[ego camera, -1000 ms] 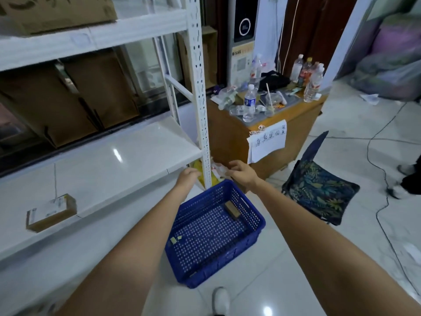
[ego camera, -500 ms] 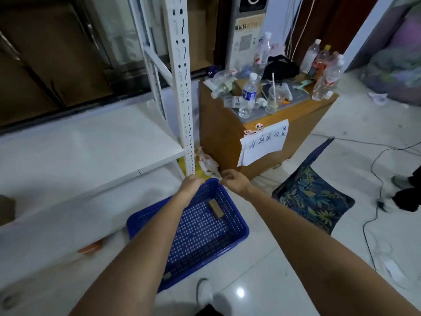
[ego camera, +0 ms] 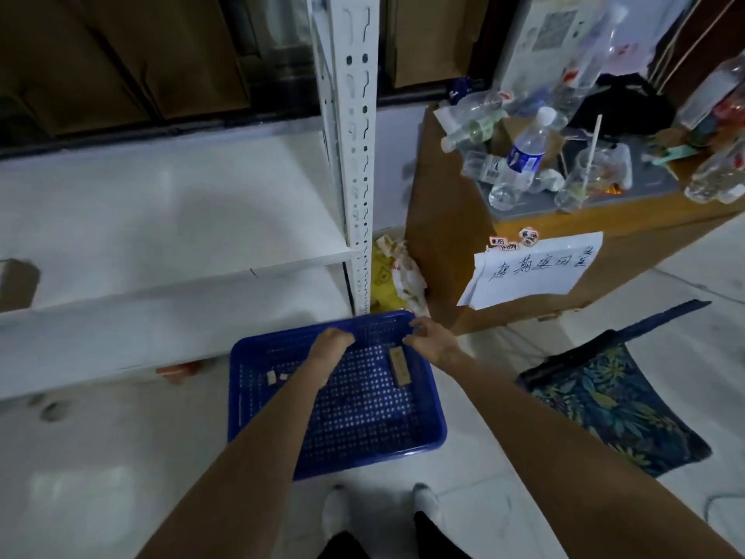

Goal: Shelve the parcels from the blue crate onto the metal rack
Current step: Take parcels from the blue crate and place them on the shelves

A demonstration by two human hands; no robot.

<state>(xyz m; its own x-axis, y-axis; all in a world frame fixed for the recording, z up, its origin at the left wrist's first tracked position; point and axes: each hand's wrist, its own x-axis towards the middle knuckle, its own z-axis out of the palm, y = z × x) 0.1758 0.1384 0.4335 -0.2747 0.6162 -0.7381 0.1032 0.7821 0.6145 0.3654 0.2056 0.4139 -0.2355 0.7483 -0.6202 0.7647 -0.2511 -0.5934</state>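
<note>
The blue crate (ego camera: 336, 397) is sitting on the tiled floor at the foot of the metal rack (ego camera: 354, 155), just in front of its perforated upright; both arms are reaching down into it from above.

The left hand (ego camera: 328, 349) is hovering over the far half of the crate with the fingers curled under; whether they are closing on anything I cannot tell, as the knuckles are hiding the palm. The right hand (ego camera: 431, 340) is resting at the far right corner of the rim, fingers bent and partly parted, gripping no parcel that is visible.

One small brown parcel (ego camera: 400, 367) is lying flat on the perforated base, just beside the right wrist; two small scraps (ego camera: 276, 377) are lying apart from it on the left side. The crate otherwise appears nearly cleared, so the task is judged to be in its closing stage.

Risks, as judged:
- the parcel is thin and flat on a perforated base; fingertips could be sliding over it rather than lifting it;
- the right forearm is passing close above it and could be nudging it away;
- the crate is light and near-empty; pressure on the rim could be tipping or shifting it against the upright;
- the wooden cabinet (ego camera: 443, 236) beside the rack is crowded with plastic bottles (ego camera: 520, 159); a wide swing upward could be striking them.
</note>
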